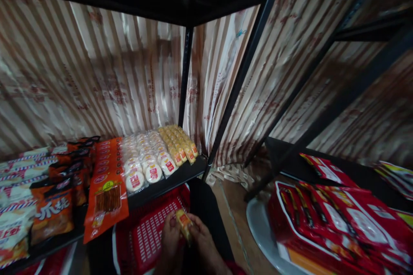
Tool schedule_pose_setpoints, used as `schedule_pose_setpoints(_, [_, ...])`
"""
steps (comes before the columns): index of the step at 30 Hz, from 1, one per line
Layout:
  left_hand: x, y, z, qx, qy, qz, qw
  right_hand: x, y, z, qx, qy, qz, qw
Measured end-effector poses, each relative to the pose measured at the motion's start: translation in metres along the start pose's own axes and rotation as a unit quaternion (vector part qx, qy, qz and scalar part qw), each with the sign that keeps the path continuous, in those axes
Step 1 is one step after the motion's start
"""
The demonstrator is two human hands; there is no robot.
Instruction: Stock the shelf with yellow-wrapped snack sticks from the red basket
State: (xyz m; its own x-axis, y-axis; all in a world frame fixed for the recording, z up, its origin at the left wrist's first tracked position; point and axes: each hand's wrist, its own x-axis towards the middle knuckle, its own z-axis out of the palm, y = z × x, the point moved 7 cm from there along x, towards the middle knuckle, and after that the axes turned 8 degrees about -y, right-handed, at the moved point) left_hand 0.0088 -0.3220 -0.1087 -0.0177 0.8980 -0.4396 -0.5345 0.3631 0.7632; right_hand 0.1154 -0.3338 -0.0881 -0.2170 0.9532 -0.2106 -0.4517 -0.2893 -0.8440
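Observation:
Low in the middle of the head view, a small yellow snack packet (183, 220) with a red label is held between both hands. My left hand (170, 234) pinches its left side, and my right hand (202, 236) has its fingers on the right side. Beneath the hands lies a red plastic basket (151, 227) with a slotted bottom. Rows of similar yellow packets (177, 144) rest at the right end of the black shelf (164, 187). Beside them are rows of round white packaged snacks (151, 171).
An orange snack bag (108, 197) overhangs the shelf edge, left of the white snacks. Further left are orange-black bags (54, 210) and white bags (14, 223). At right, a red basket (274, 219) holds several red packets. Black shelf posts (238, 73) rise before a striped curtain (129, 73).

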Motion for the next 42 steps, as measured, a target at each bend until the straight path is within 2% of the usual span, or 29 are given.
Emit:
schedule_pose_setpoints(1, [-0.001, 0.005, 0.002, 0.022, -0.021, 0.006, 1.0, -0.004, -0.005, 0.004, 0.005, 0.011, -0.005, 1.0])
schedule_pose_setpoints(5, [-0.008, 0.022, -0.005, 0.086, -0.018, 0.026, 0.996, -0.005, -0.013, 0.017, 0.004, 0.028, 0.002, 1.0])
schedule_pose_setpoints(12, [-0.022, 0.045, -0.003, 0.13, -0.026, 0.06, 0.989, 0.004, -0.014, 0.023, -0.018, -0.001, -0.022, 1.0])
schedule_pose_setpoints(20, [-0.014, 0.05, -0.006, 0.165, 0.0, 0.062, 0.984, 0.013, -0.016, 0.023, -0.075, -0.019, -0.016, 0.997])
schedule_pose_setpoints(23, [-0.01, 0.058, 0.001, 0.176, 0.005, 0.066, 0.982, 0.021, -0.023, 0.025, -0.107, -0.008, -0.025, 0.994])
schedule_pose_setpoints(28, [-0.007, 0.086, 0.022, 0.202, -0.014, 0.115, 0.973, 0.04, -0.037, 0.031, -0.142, -0.007, -0.054, 0.988])
schedule_pose_setpoints(31, [-0.002, 0.097, 0.027, 0.211, -0.014, 0.127, 0.969, 0.048, -0.045, 0.033, -0.175, -0.003, -0.074, 0.982])
schedule_pose_setpoints(36, [0.004, 0.103, 0.03, 0.234, 0.004, 0.149, 0.961, 0.054, -0.049, 0.032, -0.208, -0.011, -0.085, 0.974])
schedule_pose_setpoints(42, [0.01, 0.104, 0.033, 0.242, 0.011, 0.159, 0.957, 0.063, -0.058, 0.021, -0.3, 0.032, -0.113, 0.947])
